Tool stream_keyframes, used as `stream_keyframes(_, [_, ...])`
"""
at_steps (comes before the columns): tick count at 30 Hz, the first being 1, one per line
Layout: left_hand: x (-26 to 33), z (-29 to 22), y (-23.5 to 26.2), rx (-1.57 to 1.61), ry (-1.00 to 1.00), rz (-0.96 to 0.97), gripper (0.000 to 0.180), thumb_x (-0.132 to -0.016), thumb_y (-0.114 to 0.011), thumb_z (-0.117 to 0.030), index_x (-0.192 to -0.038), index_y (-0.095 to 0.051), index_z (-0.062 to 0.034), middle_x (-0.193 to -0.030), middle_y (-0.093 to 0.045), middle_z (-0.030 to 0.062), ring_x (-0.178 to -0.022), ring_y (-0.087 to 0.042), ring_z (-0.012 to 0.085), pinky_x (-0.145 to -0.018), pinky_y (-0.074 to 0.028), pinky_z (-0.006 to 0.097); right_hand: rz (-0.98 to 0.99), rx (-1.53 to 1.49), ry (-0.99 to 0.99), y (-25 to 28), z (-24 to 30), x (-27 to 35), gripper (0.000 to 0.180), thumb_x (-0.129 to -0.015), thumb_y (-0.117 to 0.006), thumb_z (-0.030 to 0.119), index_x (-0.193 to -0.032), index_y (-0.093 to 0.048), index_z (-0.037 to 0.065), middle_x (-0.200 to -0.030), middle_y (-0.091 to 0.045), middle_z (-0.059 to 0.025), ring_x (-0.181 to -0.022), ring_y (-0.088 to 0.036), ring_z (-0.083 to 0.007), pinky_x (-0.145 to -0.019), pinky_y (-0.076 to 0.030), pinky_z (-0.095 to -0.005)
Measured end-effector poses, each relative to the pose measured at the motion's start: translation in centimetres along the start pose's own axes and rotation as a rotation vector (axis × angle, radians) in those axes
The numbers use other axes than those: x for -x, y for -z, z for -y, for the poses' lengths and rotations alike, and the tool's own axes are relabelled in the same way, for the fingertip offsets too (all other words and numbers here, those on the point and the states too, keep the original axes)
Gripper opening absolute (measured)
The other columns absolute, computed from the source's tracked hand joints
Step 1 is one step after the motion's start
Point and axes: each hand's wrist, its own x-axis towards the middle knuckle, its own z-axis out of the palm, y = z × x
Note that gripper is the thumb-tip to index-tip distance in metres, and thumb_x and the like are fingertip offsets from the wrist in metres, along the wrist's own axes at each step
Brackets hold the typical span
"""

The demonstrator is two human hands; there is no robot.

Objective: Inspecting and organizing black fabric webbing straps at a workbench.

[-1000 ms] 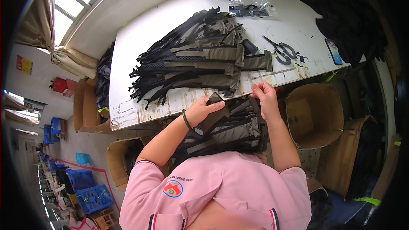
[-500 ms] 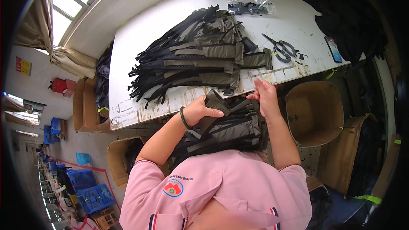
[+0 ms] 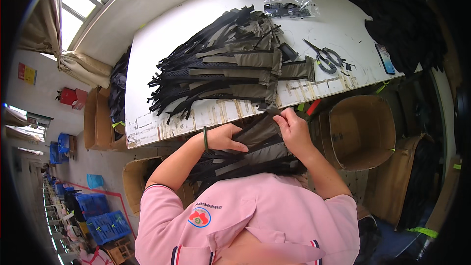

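A dark grey-green fabric strap [image 3: 260, 130] with black edging stretches between my hands, just in front of the table's near edge. My left hand [image 3: 224, 138], with a green bangle at the wrist, grips its left side, the thumb lying on top. At the upper end, my right hand [image 3: 295, 131] pinches the strap between thumb and fingers. More such straps [image 3: 262, 156] lie in a stack on my lap beneath my hands. On the table a large fanned pile of similar straps [image 3: 230, 68] shows black mesh and loose webbing ends toward the left.
Black-handled scissors [image 3: 327, 58] and a phone [image 3: 384, 59] lie on the white table [image 3: 152, 44]. A clear bag of black buckles [image 3: 290, 0] is at the back, dark fabric [image 3: 407, 24] heaped at the far right. Cardboard boxes [image 3: 363, 132] stand right and left [image 3: 95, 122].
My right hand has come left and closed on the strap's end. The strap, bent over before, is now drawn out flatter; my left hand has shifted slightly left and down.
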Motion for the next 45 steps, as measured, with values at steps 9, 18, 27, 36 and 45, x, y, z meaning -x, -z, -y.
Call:
stream_keyframes(9, [-1.7,0.5,2.9,-0.615,-0.103,0.021,0.034,-0.080,-0.075,-0.034,-0.094,-0.064,-0.0044,-0.081,-0.062,0.0121,-0.075,-0.062,0.0276,-0.070,-0.050,0.036,0.144,0.556,-0.089,-0.9,-8.9,10.6,0.024,-0.093,-0.057,0.027,-0.096,-0.048,0.006,-0.063,-0.062,-0.0174,-0.059,-0.062,-0.0375,-0.052,-0.049,-0.0470])
stream_keyframes(18, [-14.2,-0.4,12.3,-1.132,-0.020,-0.925,0.060,-0.076,-0.074,-0.040,-0.123,-0.054,-0.0092,-0.131,-0.048,0.0132,-0.128,-0.041,0.0332,-0.110,-0.025,0.055,0.231,0.453,-0.167,0.4,-7.8,9.2,0.030,-0.091,-0.060,0.034,-0.101,-0.049,0.008,-0.070,-0.065,-0.0179,-0.065,-0.064,-0.0370,-0.056,-0.049,-0.0472])
stream_keyframes(27, [-5.9,-4.6,5.7,-0.962,-0.281,-0.626,0.026,-0.079,-0.070,-0.021,-0.095,-0.054,-0.0078,-0.089,-0.064,0.0115,-0.083,-0.063,0.0337,-0.069,-0.049,0.044,-0.263,-0.114,0.015,3.7,-6.8,-2.9,0.015,-0.089,-0.066,0.012,-0.092,-0.058,0.001,-0.071,-0.059,-0.0054,-0.062,-0.055,-0.0118,-0.060,-0.046,-0.0271])
stream_keyframes(36, [-6.1,3.3,1.9,-0.948,0.064,-0.372,0.027,-0.081,-0.069,-0.027,-0.101,-0.061,-0.0093,-0.093,-0.066,0.0129,-0.092,-0.063,0.0346,-0.075,-0.050,0.045,-0.011,-0.545,-0.416,-0.8,-7.6,-23.5,0.039,-0.089,-0.067,0.031,-0.115,-0.055,0.004,-0.071,-0.062,-0.0030,-0.050,-0.054,-0.0089,-0.043,-0.044,-0.0240])
stream_keyframes(45, [-6.0,5.6,1.3,-0.719,-0.081,-0.512,0.026,-0.085,-0.067,-0.028,-0.096,-0.062,-0.0061,-0.093,-0.066,0.0171,-0.088,-0.062,0.0372,-0.074,-0.049,0.045,-0.100,-0.857,-0.147,-0.5,-2.2,-27.3,0.021,-0.095,-0.060,0.026,-0.095,-0.065,0.006,-0.082,-0.068,-0.0049,-0.064,-0.064,-0.0113,-0.058,-0.053,-0.0246])
